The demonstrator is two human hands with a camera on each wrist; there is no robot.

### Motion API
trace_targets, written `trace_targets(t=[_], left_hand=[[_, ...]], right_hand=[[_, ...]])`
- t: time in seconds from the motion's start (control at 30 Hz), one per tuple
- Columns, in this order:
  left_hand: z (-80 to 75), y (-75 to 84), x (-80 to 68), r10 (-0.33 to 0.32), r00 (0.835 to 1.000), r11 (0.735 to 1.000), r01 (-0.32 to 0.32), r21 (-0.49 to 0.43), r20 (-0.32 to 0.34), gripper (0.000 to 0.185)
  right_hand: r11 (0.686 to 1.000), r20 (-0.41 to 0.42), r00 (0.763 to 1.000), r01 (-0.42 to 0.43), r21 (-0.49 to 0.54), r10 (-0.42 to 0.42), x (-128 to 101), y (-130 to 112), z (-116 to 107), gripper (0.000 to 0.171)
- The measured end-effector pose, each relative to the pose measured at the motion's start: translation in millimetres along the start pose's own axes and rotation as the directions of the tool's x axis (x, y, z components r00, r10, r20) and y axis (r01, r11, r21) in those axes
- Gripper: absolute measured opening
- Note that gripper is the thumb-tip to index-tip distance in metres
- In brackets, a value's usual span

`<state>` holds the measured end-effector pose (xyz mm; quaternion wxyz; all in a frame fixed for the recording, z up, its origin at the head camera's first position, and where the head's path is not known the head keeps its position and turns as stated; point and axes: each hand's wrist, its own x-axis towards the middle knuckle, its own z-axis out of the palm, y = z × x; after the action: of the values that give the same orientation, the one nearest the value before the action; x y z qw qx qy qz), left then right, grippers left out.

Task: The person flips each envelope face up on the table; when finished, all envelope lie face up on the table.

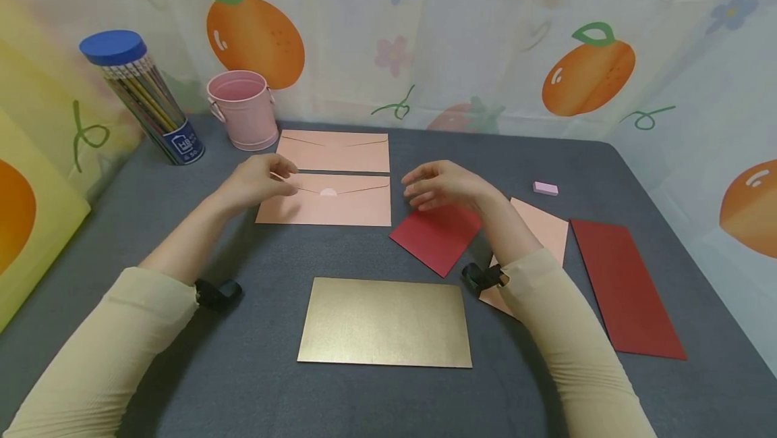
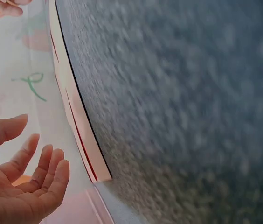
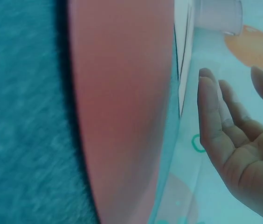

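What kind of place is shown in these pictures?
Probably a craft or stationery table at home or in a small studio: envelopes and gold card lie on grey felt, a tub of pencils stands behind, and a fruit-print cloth serves as backdrop.

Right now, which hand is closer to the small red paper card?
The right hand. It hovers just above the far edge of the small red paper card, fingers relaxed. The left hand is farther off, over the left end of the nearer pink envelope.

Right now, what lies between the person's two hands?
In the head view, the nearer pink paper envelope spans the gap between the left hand and right hand; both hover empty.
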<state>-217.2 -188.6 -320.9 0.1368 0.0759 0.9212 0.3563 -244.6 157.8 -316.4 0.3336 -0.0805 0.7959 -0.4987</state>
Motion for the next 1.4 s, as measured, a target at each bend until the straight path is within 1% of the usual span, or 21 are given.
trace_targets(t=[0.17,0.27,0.37,0.53,0.6,0.7,0.83,0.97,1.13,1.23,1.4], left_hand=[[6.8,10.3,-2.5,0.082,0.996,0.997,-0.081,-0.012,0.042,0.043],[13.3,18.5,-5.1,0.146,0.986,0.989,-0.146,-0.015,0.080,0.039],[21.5,26.9,-8.1,0.200,0.971,0.980,-0.199,-0.020,0.133,0.037],[41.1,40.5,-12.8,0.279,0.933,0.959,-0.285,-0.006,0.230,0.037],[50.3,45.7,-16.0,0.288,0.919,0.954,-0.300,0.003,0.268,0.038],[62.2,53.4,-23.5,0.285,0.903,0.951,-0.308,0.023,0.320,0.041],[74.6,60.7,-33.7,0.290,0.886,0.943,-0.329,0.049,0.363,0.041],[83.9,63.6,-40.7,0.297,0.868,0.936,-0.347,0.057,0.398,0.043],[88.6,64.3,-46.1,0.301,0.852,0.928,-0.365,0.075,0.429,0.049],[89.9,62.7,-48.8,0.307,0.843,0.919,-0.383,0.091,0.441,0.053],[92.9,57.8,-52.0,0.322,0.834,0.908,-0.406,0.103,0.448,0.057]], right_hand=[[0.999,0.049,0.999,0.007,-0.040,-0.005,-6.0,7.1,-1.0,0.045],[0.998,0.073,0.997,0.016,-0.069,-0.011,-11.1,10.3,-1.8,0.045],[0.993,0.107,0.994,0.033,-0.110,-0.021,-16.5,12.3,-1.7,0.045],[0.983,0.173,0.984,0.073,-0.168,-0.044,-27.3,15.0,1.5,0.043],[0.979,0.194,0.980,0.085,-0.186,-0.048,-31.5,15.5,4.5,0.043],[0.972,0.217,0.975,0.094,-0.215,-0.046,-37.4,16.1,10.7,0.041],[0.966,0.245,0.969,0.102,-0.239,-0.042,-44.4,17.8,19.5,0.036],[0.963,0.283,0.958,0.113,-0.245,-0.040,-50.9,22.4,26.4,0.034],[0.963,0.313,0.949,0.116,-0.243,-0.035,-59.0,30.0,31.4,0.034],[0.952,0.307,0.950,0.137,-0.274,-0.048,-62.8,34.1,32.5,0.033],[0.926,0.287,0.955,0.173,-0.337,-0.074,-68.9,38.9,32.3,0.033]])
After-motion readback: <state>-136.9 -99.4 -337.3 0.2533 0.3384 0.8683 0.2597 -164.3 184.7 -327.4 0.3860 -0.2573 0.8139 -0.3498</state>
